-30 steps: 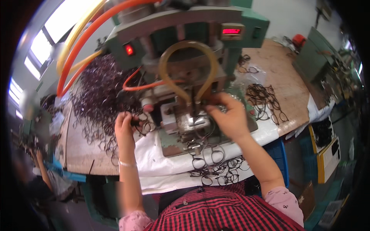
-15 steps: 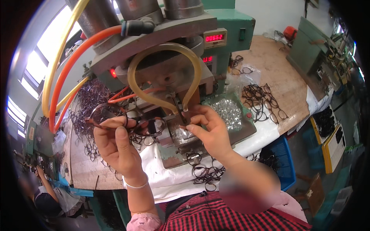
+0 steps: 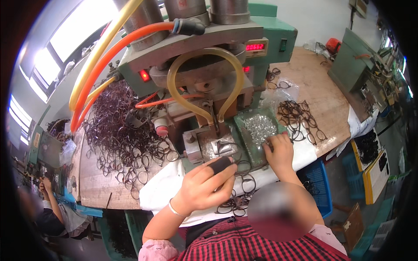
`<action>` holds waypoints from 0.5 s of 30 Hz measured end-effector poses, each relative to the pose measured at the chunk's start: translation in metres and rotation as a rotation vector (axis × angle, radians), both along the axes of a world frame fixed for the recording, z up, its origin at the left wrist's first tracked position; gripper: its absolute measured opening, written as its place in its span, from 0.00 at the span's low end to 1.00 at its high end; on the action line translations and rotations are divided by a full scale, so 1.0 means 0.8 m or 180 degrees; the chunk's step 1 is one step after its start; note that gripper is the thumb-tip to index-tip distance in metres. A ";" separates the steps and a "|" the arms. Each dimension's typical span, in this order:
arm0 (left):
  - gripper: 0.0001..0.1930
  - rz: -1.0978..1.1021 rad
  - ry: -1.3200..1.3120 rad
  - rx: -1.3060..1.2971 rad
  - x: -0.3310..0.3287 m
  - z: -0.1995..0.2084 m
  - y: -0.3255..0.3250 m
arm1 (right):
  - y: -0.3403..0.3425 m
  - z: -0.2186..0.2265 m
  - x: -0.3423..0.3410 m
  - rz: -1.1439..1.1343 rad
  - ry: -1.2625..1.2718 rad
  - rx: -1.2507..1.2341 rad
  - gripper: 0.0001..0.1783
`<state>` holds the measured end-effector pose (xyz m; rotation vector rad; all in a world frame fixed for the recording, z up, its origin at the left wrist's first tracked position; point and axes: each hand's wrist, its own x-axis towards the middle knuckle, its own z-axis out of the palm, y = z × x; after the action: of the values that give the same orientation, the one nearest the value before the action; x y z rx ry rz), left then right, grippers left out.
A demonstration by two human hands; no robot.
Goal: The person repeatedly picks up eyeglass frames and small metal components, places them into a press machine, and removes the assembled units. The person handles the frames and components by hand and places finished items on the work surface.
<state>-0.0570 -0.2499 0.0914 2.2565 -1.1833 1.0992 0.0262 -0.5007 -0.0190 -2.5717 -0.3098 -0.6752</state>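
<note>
My left hand [image 3: 207, 187], a dark sleeve [image 3: 220, 165] around one finger, is closed in front of the press. Its fingertips pinch a dark eyeglass frame [image 3: 244, 165], whose thin rims stand over the work area by the metal fixture [image 3: 224, 148]. Part of that frame is hidden by the fingers. My right hand [image 3: 281, 154] has its fingers bent down at the right side of a green tray [image 3: 257, 160] of small shiny metal pieces [image 3: 260, 127]. Whatever lies between those fingertips is too small to make out.
A large heap of dark eyeglass frames [image 3: 117, 117] covers the table's left side. More frames [image 3: 298, 117] lie right of the tray, others [image 3: 235, 204] near my lap. A looped yellowish tube [image 3: 174, 82] hangs before the press. A blue basket [image 3: 322, 187] stands at the right.
My left hand has brought the eyeglass frame rightward, from the left side to before the fixture. My right hand has left the fixture and moved right to the tray.
</note>
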 end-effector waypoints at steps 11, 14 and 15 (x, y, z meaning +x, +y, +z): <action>0.10 -0.0321 -0.0073 -0.0393 0.023 -0.042 0.025 | 0.043 0.003 0.050 0.1374 -0.0138 -0.0443 0.12; 0.10 -0.0382 0.0248 -0.0675 -0.002 -0.064 0.020 | 0.029 -0.037 0.078 0.1114 -0.0149 -0.0118 0.16; 0.12 -0.0178 0.0409 -0.0801 -0.030 -0.058 0.003 | 0.016 -0.027 0.076 0.0835 0.0010 0.0176 0.15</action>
<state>-0.0813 -0.2472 0.0447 2.0560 -0.9910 1.0043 0.0870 -0.4881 -0.0407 -2.4212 -0.6060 -0.5740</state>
